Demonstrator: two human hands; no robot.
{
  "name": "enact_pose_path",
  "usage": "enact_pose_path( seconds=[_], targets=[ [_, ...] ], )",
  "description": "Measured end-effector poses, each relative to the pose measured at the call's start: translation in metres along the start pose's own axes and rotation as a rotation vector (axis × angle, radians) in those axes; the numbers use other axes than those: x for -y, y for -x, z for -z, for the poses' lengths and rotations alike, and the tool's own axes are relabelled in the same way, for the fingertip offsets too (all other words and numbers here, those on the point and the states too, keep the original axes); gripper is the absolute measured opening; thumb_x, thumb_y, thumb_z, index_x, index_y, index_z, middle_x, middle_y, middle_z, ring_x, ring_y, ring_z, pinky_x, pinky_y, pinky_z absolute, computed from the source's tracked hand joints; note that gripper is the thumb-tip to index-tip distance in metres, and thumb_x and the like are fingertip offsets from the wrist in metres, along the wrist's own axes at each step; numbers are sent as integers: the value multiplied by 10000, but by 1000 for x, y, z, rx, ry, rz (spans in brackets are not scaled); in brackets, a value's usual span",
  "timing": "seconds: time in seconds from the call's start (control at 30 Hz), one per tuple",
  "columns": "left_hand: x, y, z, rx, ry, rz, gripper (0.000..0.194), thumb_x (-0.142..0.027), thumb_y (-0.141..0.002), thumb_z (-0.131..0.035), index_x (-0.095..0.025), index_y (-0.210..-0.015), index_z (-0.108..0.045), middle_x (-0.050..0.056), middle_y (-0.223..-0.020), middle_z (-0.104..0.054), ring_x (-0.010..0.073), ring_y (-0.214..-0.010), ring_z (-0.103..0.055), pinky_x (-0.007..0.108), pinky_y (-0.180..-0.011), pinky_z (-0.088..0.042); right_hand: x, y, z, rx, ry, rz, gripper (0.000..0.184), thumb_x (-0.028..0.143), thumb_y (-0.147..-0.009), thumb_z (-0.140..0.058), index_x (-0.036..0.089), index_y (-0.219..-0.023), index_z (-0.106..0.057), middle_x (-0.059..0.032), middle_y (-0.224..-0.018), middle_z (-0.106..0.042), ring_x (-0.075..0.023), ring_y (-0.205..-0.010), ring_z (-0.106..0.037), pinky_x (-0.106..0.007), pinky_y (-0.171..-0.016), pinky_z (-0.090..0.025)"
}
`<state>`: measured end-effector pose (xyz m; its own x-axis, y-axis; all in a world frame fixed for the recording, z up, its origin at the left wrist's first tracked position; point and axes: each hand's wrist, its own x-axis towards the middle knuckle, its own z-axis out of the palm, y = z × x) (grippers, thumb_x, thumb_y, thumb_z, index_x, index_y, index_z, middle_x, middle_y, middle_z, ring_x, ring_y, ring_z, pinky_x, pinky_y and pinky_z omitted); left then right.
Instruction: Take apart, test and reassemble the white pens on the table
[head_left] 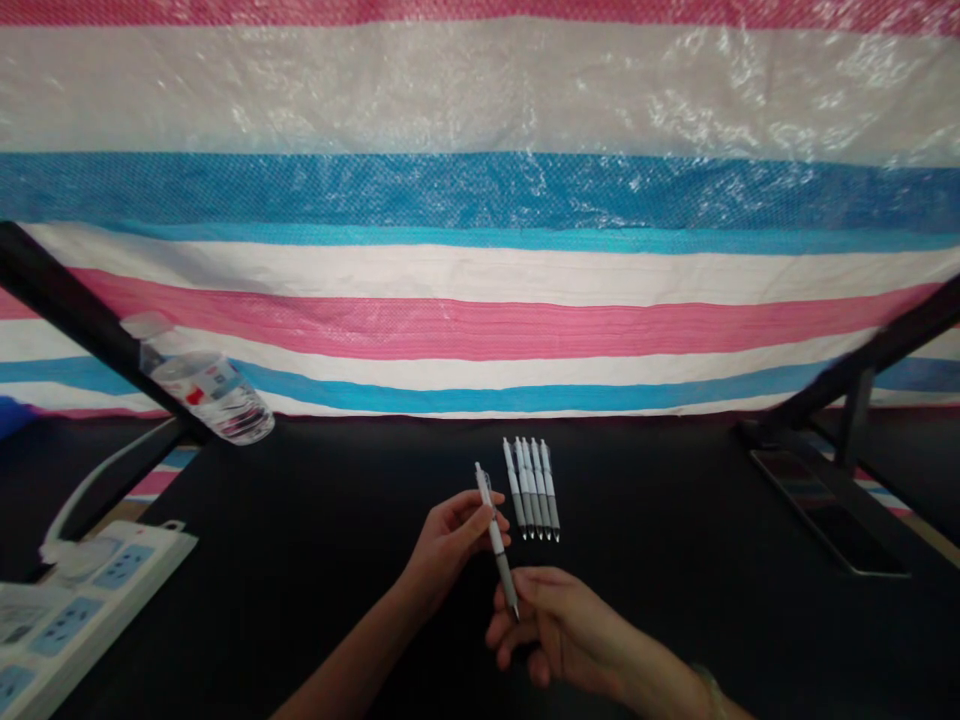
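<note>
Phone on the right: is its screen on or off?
Looks off: the phone shows a dark face with no lit display.

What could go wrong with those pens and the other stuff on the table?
The pen in the left hand has its writing end right by the right hand, so it might leave an ink mark. The left hand is also close to the row of five pens; a bump could knock them crooked. And if the water bottle leaked, water might reach the power strip on the same side.
</note>
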<state>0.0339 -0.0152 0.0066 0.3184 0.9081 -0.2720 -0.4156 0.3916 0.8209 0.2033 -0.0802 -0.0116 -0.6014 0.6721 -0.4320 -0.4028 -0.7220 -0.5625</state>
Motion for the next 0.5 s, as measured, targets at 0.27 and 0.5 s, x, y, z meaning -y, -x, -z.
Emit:
enact_pose_path(
  seconds=[0.27,0.5],
  targets=[
    [1,0,2,12,-30,11,405,-420,-710,-875,-135,-981,-777,60,-770,-746,157,-659,-688,269,-670,-540,2,3,-3,21,12,-15,406,492,-884,-689,118,-1008,-595,-131,-875,-758,-199,-682,-748,-164,-405,-435],
    [1,-2,2,9,-34,14,424,-428,-690,-887,-135,-974,-775,60,-765,-747,159,-656,-689,273,-677,-547,4,4,-4,70,48,-25,429,525,-892,-662,131,-1024,-556,-149,-915,-759,-213,-698,-759,-168,-411,-456]
  ],
)
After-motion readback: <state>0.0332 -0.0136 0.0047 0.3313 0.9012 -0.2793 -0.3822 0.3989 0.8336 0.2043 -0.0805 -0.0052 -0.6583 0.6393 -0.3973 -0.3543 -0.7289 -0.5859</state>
